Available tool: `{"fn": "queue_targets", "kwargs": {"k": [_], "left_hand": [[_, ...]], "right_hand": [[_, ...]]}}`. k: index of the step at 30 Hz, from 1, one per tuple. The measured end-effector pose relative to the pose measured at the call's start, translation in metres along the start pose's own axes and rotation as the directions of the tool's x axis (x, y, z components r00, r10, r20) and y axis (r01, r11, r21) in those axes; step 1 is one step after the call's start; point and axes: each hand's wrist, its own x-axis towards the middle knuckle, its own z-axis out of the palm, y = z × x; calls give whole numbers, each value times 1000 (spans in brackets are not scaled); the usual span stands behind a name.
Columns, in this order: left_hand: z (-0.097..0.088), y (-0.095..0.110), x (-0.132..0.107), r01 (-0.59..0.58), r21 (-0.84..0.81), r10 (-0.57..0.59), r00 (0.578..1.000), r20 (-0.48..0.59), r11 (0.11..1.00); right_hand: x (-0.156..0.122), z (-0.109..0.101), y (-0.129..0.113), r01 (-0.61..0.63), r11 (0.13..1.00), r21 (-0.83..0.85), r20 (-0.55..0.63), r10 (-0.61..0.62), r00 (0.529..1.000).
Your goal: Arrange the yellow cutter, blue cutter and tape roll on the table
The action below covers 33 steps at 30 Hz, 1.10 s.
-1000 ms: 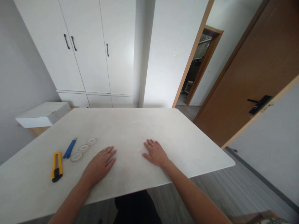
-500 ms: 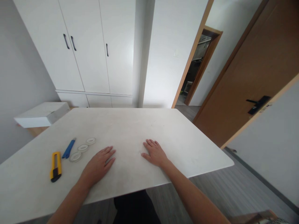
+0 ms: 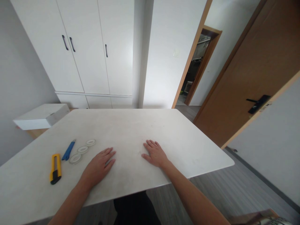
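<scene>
My left hand (image 3: pixel 99 166) lies flat on the white table (image 3: pixel 131 131), fingers stretched out and holding nothing. To its left is a row of three rolls of clear tape, a near one (image 3: pixel 72 160), a middle one (image 3: pixel 79 150) and a far one (image 3: pixel 87 143). Beyond them lies a blue utility knife (image 3: pixel 68 151), and further left a yellow utility knife (image 3: pixel 55 165) with a black end. Palm down on the tabletop rests my right hand (image 3: pixel 154 153), its fingers a little spread, with no object under or beside it.
A white box (image 3: pixel 42 115) stands past the table's left edge. White cupboards (image 3: pixel 93 56) with black handles rise behind the table. On the right, a brown door (image 3: pixel 243 75) with a black handle stands ajar by a doorway. The table's near edge runs below my wrists.
Both hands stay where they were on the table. Only the camera view has shifted very slightly.
</scene>
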Motion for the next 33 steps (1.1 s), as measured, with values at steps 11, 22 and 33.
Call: {"fn": "queue_targets", "kwargs": {"k": [11, 22, 33], "left_hand": [[0, -1, 0, -3, 6, 3, 1000, 3, 1000], [-1, 0, 0, -2, -4, 2, 1000, -21, 1000], [-2, 2, 0, 3, -13, -3, 1000, -5, 1000]], "right_hand": [[0, 1, 0, -5, 1000, 8, 3, 5, 1000], [0, 2, 1, -7, 1000, 16, 2, 7, 1000], [0, -1, 0, -6, 1000, 14, 7, 6, 1000]]}}
